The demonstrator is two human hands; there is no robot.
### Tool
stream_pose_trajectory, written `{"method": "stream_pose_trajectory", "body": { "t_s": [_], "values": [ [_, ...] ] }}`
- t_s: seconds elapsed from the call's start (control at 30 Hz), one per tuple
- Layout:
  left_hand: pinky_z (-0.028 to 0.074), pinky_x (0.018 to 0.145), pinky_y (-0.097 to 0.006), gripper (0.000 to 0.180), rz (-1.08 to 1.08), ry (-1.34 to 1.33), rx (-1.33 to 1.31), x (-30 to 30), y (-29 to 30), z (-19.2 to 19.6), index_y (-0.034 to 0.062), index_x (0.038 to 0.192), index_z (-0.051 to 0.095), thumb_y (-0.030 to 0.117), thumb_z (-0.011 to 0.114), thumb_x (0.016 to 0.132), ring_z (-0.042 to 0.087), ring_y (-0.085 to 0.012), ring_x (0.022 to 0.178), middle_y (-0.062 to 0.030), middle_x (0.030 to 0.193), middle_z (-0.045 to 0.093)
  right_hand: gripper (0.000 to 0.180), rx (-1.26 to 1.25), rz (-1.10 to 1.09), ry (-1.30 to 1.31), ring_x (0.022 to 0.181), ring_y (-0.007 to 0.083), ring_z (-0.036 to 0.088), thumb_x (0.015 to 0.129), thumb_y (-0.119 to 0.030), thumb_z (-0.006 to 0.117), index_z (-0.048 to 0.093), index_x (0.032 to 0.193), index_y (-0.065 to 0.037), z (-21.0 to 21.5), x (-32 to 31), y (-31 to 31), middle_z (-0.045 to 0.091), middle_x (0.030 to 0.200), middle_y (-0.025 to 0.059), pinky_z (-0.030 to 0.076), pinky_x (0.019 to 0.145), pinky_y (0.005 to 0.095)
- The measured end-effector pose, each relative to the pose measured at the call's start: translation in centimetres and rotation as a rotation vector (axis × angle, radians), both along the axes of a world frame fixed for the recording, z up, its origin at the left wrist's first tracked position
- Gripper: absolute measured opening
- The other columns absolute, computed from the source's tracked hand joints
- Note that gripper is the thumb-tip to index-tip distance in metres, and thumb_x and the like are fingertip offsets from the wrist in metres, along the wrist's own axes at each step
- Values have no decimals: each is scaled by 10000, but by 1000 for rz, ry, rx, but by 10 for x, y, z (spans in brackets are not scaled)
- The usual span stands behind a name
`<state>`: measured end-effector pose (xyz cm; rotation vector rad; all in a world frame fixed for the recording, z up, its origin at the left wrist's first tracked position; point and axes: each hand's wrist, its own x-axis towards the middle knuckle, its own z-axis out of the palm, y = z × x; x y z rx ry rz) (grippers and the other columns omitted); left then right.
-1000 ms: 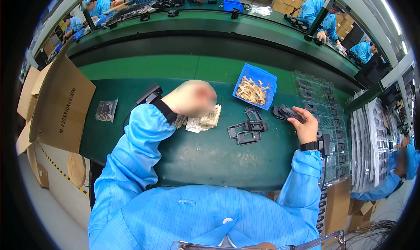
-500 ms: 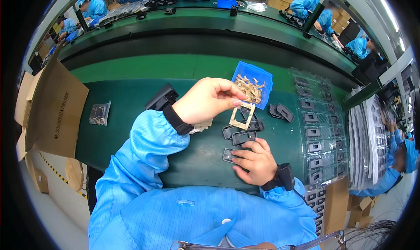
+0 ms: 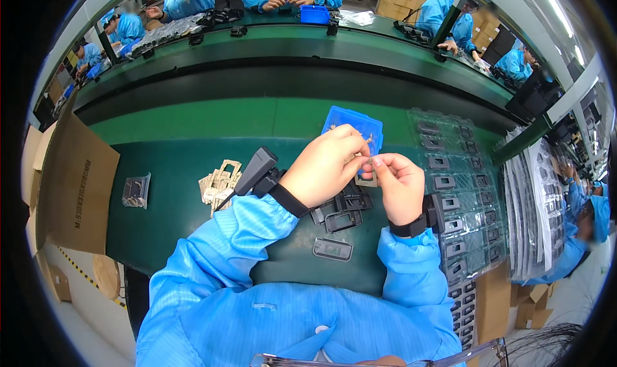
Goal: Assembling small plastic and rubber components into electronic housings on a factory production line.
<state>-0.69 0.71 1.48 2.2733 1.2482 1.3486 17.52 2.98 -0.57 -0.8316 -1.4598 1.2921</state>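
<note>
Since the earlier frame, the right grip point(image 3: 402, 188) has left the black part it was touching on the counter point(image 3: 173, 225) and risen to meet the left grip point(image 3: 324, 168). Both sets of fingertips now come together, thumb against finger, at the upper edge of a small pale frame point(image 3: 367, 184). Both appear to pinch it; which one bears its weight cannot be told, as the fingers hide most of it. The frame hangs just below the fingertips, in front of a blue bin point(image 3: 350, 117) that lies beyond the hands and is partly covered by them.

The step in hand looks like fine fingertip work on the frame's edge. The next move seems to call for one steady hold and one light pinch, so the thin frame does not bend.

Nearer the body than both hands, black housings point(image 3: 344, 221) lie in a loose cluster, with a single black housing point(image 3: 333, 249) apart from them, now uncovered. Well to the left of the left grip, a pile of pale frames point(image 3: 218, 191) shows more fully than before. To the right of the right grip is a clear tray point(image 3: 464, 180) with dark parts in its pockets.
</note>
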Motion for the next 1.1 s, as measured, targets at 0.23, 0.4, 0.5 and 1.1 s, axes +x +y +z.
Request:
{"method": "stream_pose_trajectory", "body": {
  "t_s": [0.23, 0.4, 0.5, 1.1],
  "values": [
    [503, 790, -403, 174, 103, 343, 166, 4, 4, -16, 0, 958, 550, 88, 618, 825, 576, -343, 933, -153, 974, 534, 118, -225, 29, 180, 784, 148, 689, 988, -45, 579, 664, 958, 31, -22, -8, 4, 720, 911, 106, 570, 728, 276],
    [497, 793, -367, 162, 27, 315, 173, 1, 12, -29, 13, 967, 541, 74, 613, 835, 565, -314, 939, -148, 977, 520, 151, -374, 73, 289, 757, 174, 696, 1015, -105, 552, 632, 959, 10, -27, -6, 6, 708, 882, 117, 571, 691, 289],
    [494, 766, -352, 153, -150, -154, 1, -1, 18, -35, 14, 996, 532, 14, 607, 863, 569, -323, 883, -150, 962, 527, 155, -364, 23, 224, 726, 179, 700, 1040, -156, 518, 579, 1017, -15, -23, -3, 7, 698, 866, 119, 556, 623, 263],
    [563, 712, -375, 162, 158, 210, 85, 4, 3, -20, 68, 911, 662, 73, 752, 777, 625, -292, 963, -95, 1077, 583, 380, -32, 1, 175, 1008, 160, 666, 938, 123, 528, 431, 1292, 28, -34, -9, 4, 634, 1162, 137, 544, 830, 252]
  ]
}}
